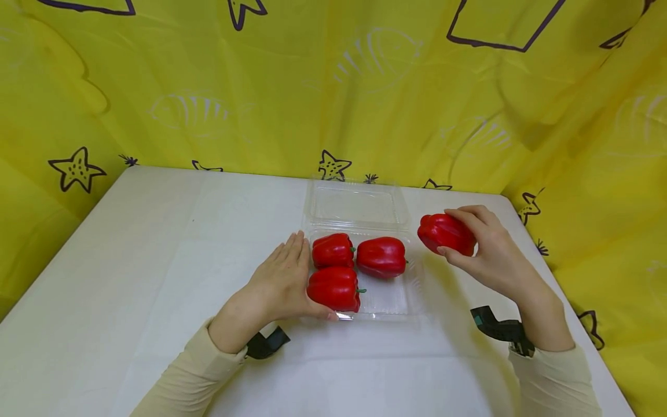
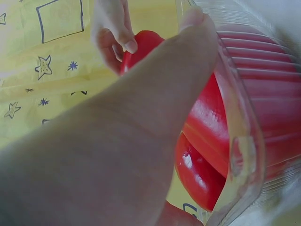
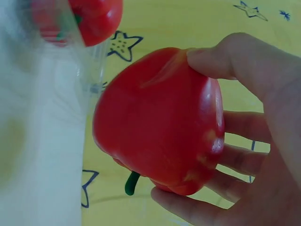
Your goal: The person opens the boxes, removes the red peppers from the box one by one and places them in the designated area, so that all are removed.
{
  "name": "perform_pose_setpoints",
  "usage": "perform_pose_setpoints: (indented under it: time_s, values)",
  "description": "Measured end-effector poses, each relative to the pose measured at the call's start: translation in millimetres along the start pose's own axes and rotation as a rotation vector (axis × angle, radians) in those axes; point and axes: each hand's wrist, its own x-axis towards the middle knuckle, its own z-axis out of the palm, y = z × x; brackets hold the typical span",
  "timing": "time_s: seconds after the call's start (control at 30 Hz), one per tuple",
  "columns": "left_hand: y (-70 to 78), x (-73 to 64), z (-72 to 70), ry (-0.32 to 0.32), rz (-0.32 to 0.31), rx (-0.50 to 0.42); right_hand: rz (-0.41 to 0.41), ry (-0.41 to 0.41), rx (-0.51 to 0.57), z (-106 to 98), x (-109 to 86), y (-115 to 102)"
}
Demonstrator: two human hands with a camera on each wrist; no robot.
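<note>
R hand (image 1: pixel 490 249) holds a red bell pepper (image 1: pixel 445 233) clear of the table (image 1: pixel 130 278), just right of the clear plastic clamshell box (image 1: pixel 388 304). Fingers curl over the top and far side, thumb under the near side; the grip is a loose wrap round the pepper, not a tight fist. R wrist view shows the same: thumb on top, four fingers cupped beneath, green stem (image 3: pixel 132 182) pointing down and left, away from the palm. Pepper is apart from the box, not touching it.

L hand (image 1: pixel 281 281) lies flat against the box's left side, fingers straight and together, pointing away from the person, thumb (image 1: pixel 325 314) stretched along the near left corner. It grips nothing; it only presses on the box wall. L wrist view: thumb runs up along the ribbed clear rim, red peppers just behind the plastic.

Box stands open near table centre, lid (image 1: pixel 356 202) laid back flat on the far side, hinged to the tray. Inside are 3 red bell peppers: one at far left (image 1: pixel 332 250), one at far right (image 1: pixel 381 256), one at near left (image 1: pixel 334 288). The far two touch; the near one sits just against the far-left one. Near-right quarter of the tray shows bare plastic.

Both arms wear cream sleeves (image 1: pixel 554 385), w/ dark wrist straps (image 1: pixel 500 329). Yellow cloth w/ star prints (image 1: pixel 78 168) hangs behind and beside the table.
</note>
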Motion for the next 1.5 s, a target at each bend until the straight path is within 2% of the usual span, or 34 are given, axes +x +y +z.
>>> perform_pose_setpoints:
  time_s: [0.43, 0.73, 1.07, 1.5]
  values:
    - [-0.3, -0.4, 0.7, -0.001, -0.002, -0.001, 0.132, -0.072, 0.005, 7.5, 9.4, 16.0]
    - [-0.5, -0.2, 0.4, 0.010, 0.001, 0.002, 0.130, -0.088, -0.031, 13.1, 19.3, 28.7]
    - [0.1, 0.8, 0.1, -0.004, -0.007, -0.001, 0.172, -0.194, -0.045, 18.0, 34.0, 36.5]
    - [0.0, 0.6, 0.1, 0.002, -0.010, -0.004, 0.193, -0.285, -0.080, 27.4, 43.1, 47.6]
